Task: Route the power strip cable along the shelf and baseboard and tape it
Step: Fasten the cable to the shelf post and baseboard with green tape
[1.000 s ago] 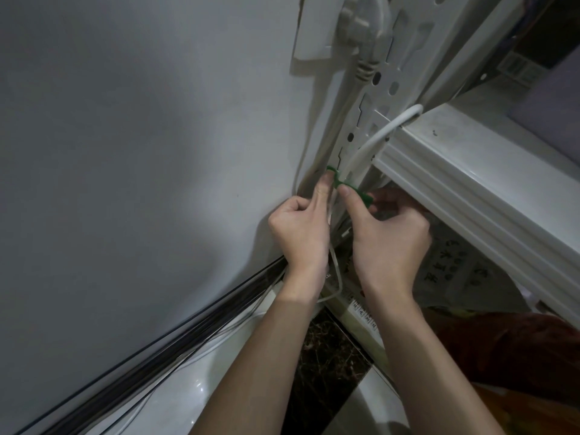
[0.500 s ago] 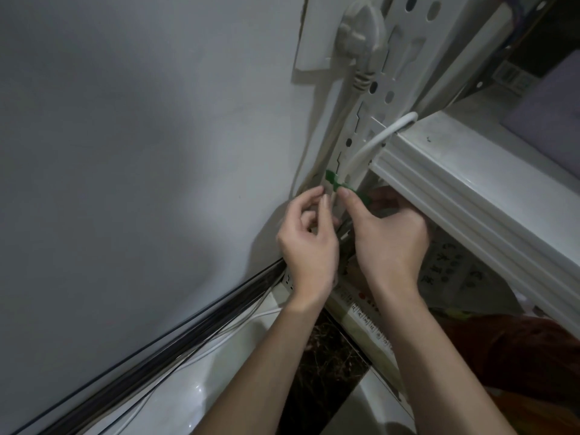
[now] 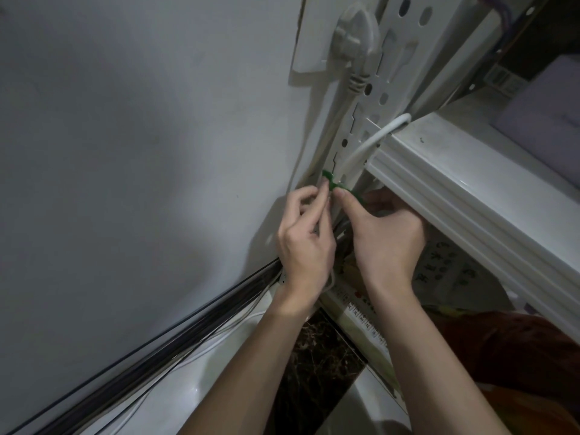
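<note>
A short strip of green tape (image 3: 332, 183) lies across the white power strip cable (image 3: 373, 142) on the perforated white shelf upright (image 3: 389, 67). The cable comes off the shelf board (image 3: 470, 196) and runs down the upright behind my hands. My left hand (image 3: 303, 246) pinches the tape's left part with its fingertips. My right hand (image 3: 387, 240) presses its thumb on the tape's right part and holds that end, fingers tucked under the shelf. A grey-white plug (image 3: 357, 42) sits in the wall socket above.
A dark baseboard (image 3: 150, 353) runs along the foot of the grey wall, with thin white wires (image 3: 226, 332) beside it. Under the shelf lie a printed box (image 3: 364, 312) and patterned packaging (image 3: 452, 271). A purple item (image 3: 546, 114) rests on the shelf.
My left hand drew its index finger off the tape, curled, and now pinches the tape again. My right hand has stayed on the tape's right end.
</note>
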The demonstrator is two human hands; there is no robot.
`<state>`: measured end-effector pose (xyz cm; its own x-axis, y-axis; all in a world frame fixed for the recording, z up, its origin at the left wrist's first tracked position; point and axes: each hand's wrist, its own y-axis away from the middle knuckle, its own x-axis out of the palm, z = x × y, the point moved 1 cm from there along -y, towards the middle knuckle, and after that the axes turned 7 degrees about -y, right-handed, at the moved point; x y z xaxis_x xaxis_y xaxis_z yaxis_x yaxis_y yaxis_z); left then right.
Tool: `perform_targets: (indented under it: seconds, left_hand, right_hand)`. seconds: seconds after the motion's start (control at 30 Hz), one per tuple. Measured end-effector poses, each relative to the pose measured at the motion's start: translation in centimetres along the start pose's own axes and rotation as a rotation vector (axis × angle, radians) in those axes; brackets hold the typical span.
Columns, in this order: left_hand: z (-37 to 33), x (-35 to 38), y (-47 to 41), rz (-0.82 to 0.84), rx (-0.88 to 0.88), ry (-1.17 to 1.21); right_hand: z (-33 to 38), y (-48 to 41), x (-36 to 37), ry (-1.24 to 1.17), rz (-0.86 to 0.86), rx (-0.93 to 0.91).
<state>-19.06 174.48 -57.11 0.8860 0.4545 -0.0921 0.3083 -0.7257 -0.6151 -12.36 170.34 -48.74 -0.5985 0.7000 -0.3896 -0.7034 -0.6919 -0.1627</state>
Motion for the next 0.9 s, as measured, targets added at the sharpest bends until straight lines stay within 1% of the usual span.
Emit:
perform_targets:
  seconds: [0.1,0.27,0.53,0.7,0.9]
  left_hand:
    - [0.1,-0.4,-0.4,-0.012,0.032,-0.003]
    - [0.2,-0.9,-0.8,-0.019,0.029,0.043]
    - [0.5,-1.5,-1.4,0.016,0.210,-0.178]
    - [0.6,-1.6,-1.5,0.035,0.200,-0.189]
    - [0.5,-1.6,-1.5,0.027,0.191,-0.159]
  right_hand:
    - [0.1,0.2,0.0,-0.016,-0.006,-0.049]
    - [-0.3,0.3,0.0,-0.044,-0.010,-0.061]
    - [-0.2,0.3,0.3,-0.003,-0.009,-0.104]
    - [0.1,0.4,0.5,0.055,-0.014,-0.168]
    - [0.0,0.2,0.1,0.134,-0.009,-0.140]
